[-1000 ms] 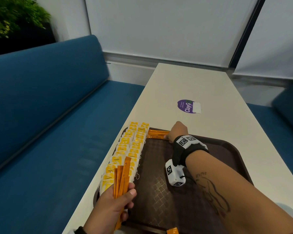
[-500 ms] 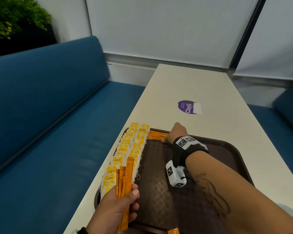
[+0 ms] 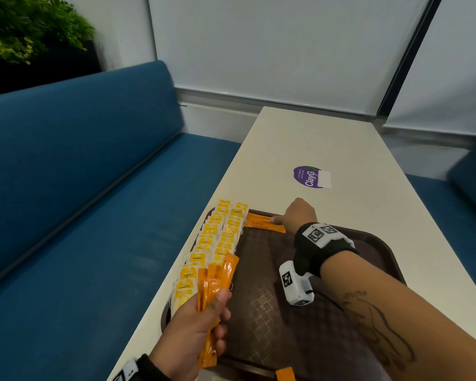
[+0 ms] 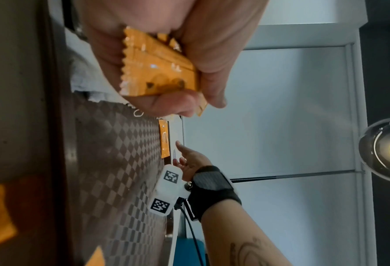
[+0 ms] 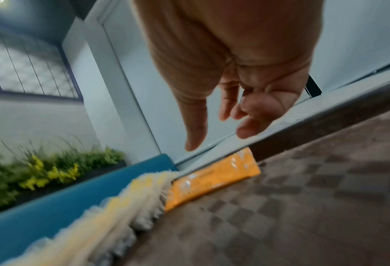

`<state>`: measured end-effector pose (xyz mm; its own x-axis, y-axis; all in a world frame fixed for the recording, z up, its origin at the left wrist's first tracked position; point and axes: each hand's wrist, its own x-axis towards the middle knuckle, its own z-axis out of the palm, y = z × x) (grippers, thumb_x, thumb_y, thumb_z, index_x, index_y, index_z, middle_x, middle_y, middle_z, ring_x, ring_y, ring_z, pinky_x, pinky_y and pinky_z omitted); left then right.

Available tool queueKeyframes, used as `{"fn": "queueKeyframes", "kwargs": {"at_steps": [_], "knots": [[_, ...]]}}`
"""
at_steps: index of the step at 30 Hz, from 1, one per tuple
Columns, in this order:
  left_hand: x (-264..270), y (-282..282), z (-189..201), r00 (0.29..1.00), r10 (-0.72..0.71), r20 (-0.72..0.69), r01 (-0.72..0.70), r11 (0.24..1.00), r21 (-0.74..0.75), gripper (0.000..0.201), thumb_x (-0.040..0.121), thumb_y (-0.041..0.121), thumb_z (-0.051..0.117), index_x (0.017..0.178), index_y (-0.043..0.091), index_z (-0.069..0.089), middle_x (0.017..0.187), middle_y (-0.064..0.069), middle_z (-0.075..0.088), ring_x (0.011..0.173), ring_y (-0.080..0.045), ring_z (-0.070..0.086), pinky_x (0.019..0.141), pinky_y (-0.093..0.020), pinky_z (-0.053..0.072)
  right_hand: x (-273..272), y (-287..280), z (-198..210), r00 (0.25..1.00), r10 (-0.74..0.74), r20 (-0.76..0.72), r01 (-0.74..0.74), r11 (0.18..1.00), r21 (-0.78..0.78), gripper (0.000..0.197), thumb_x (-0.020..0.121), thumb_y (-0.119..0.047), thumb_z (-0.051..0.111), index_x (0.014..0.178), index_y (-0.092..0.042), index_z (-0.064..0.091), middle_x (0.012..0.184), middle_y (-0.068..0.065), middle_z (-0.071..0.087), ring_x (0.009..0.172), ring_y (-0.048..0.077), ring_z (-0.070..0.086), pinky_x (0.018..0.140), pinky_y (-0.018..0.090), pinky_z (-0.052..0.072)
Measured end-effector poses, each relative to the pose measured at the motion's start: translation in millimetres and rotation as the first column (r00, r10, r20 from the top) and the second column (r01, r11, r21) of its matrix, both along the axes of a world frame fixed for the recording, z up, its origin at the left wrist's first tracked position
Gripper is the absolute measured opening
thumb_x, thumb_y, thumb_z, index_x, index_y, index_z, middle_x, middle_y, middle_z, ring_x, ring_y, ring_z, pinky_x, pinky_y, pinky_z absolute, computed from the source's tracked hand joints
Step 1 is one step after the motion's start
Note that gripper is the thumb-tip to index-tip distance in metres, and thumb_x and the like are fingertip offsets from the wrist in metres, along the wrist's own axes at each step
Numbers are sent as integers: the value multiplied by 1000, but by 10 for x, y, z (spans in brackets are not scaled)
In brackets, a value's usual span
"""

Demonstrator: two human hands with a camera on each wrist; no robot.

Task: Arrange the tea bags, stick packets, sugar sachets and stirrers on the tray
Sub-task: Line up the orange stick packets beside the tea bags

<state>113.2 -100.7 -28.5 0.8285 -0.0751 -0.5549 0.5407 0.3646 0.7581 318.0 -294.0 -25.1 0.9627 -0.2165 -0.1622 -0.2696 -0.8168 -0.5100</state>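
Note:
A dark brown tray (image 3: 374, 243) lies on the white table. Two rows of yellow tea bags (image 3: 220, 237) run along its left side. Orange stick packets (image 3: 263, 225) lie along the far rim next to the tea bags, one of them also seen as an orange packet (image 5: 214, 178) and as a narrow stick (image 4: 164, 138). My right hand (image 3: 297, 213) hovers just past them with relaxed, spread fingers (image 5: 196, 129), holding nothing. My left hand (image 3: 201, 320) grips a bundle of orange stick packets (image 3: 216, 284) above the tray's near left corner; their serrated ends (image 4: 152, 66) show in the palm.
Another orange packet (image 3: 285, 374) lies at the tray's near edge. A purple round sticker (image 3: 308, 176) is on the table beyond the tray. A blue bench (image 3: 80, 202) runs along the left, another blue seat (image 3: 467, 193) on the right. A green plant (image 3: 30, 28) stands back left.
My right hand has lifted slightly off the stick packets at the far rim and opened. My left hand with its bundle has shifted a little forward and right.

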Motion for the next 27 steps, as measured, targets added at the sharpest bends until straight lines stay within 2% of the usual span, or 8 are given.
{"fn": "queueKeyframes", "kwargs": {"at_steps": [1,3,6,9,15,20,23,27], "knots": [[-5,-13,27,1000,4,-4,-4,999,-43,50,65,37,64,104,6,61,62,-7,56,42,-12,48,38,-21,41,-64,-14,50,999,27,27,-28,998,54,41,75,-37,78,80,-12,46,78,1,50,78,19,54,64,28,40],[-19,-36,70,1000,-7,-8,6,995,-104,53,64,41,62,104,5,60,62,-7,54,40,-10,46,35,-19,39,-297,0,196,993,95,66,-110,955,275,31,78,-31,76,79,-12,50,73,-1,50,70,16,53,57,26,41],[-42,-89,114,998,-59,19,61,991,-121,53,66,43,61,103,5,60,62,-6,55,41,-10,46,36,-19,39,-811,60,464,957,288,-16,-224,776,590,23,81,-31,72,88,-13,58,74,1,58,59,9,56,43,19,36],[-93,-155,150,992,-114,62,119,988,-94,46,69,40,60,101,8,58,61,-4,56,43,-10,46,37,-19,38,-1219,58,560,890,453,-49,-278,624,730,24,77,-27,71,92,-12,60,75,0,64,57,8,57,39,16,33],[-209,-223,224,972,-189,137,195,980,-34,40,67,42,59,95,13,57,67,-4,62,49,-11,50,41,-21,40,-1620,-71,542,889,449,93,-325,473,819,15,77,3,69,85,-6,61,72,8,66,57,15,62,39,18,38],[-265,-171,275,971,-183,153,192,980,-47,47,66,36,62,106,11,62,73,-6,67,49,-11,52,40,-19,41,-1696,-264,560,906,381,183,-342,408,846,15,63,10,65,65,-5,62,78,14,66,54,12,62,39,20,43],[-290,-145,292,968,-183,171,190,981,-25,46,66,33,64,107,12,63,75,-6,66,52,-11,52,41,-20,41,-1727,-346,553,908,334,254,-377,383,843,22,65,11,61,58,-11,63,83,14,68,51,11,61,40,20,44],[-316,-164,313,964,-187,191,188,982,12,40,67,31,65,103,12,66,63,0,60,53,-11,52,43,-19,39,-1804,-422,586,865,387,319,-461,366,808,20,65,0,70,57,-18,67,87,10,70,60,12,63,44,20,47]]}}
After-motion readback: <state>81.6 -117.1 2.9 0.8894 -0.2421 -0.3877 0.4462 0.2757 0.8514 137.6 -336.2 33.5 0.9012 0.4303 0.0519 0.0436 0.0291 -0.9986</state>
